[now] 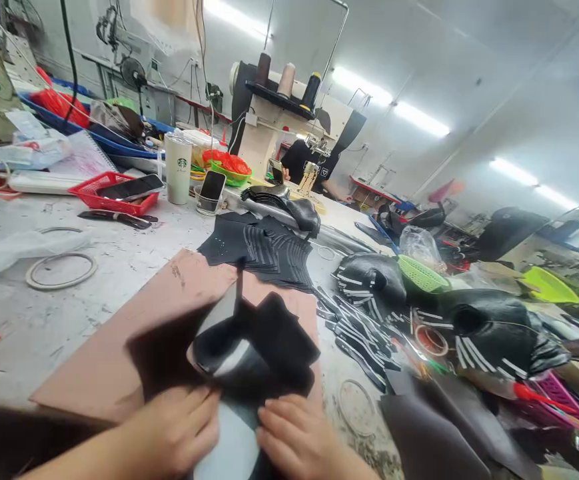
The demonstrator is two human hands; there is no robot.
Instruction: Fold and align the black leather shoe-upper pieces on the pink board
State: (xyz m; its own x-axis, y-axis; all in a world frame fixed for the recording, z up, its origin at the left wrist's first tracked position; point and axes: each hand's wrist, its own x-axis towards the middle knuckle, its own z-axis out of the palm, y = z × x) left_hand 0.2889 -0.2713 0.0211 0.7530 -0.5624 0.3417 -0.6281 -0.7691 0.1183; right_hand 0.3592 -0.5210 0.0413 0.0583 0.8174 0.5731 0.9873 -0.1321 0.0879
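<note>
A: Look of the black workpiece?

B: Dark, pliable sheeting, folded and partly raised into a hollow form. Pale patches on the inner face; an angular flap toward the right. Pale panel below, between the hands.

A: Location and grip?

B: Over the near part of a pink board. Left hand closed on the near left edge, fingers curled; right hand closed likewise on the near right edge.

A: Hard to make out?

B: Seams and exact outline, lost in motion blur. Thumbs, out of sight. Forearms, cut off by the frame. Co-worker in a black top, largely hidden behind a sewing machine.

A: Surface and room?

B: Scuffed, stained white table under the board. At the board's far edge, a fanned stack of black cut pieces; to the right, dark strips with white edging. Farther left, a red basket holding a phone, near a white cup. Thread spools atop the machine; tube lights overhead.
</note>
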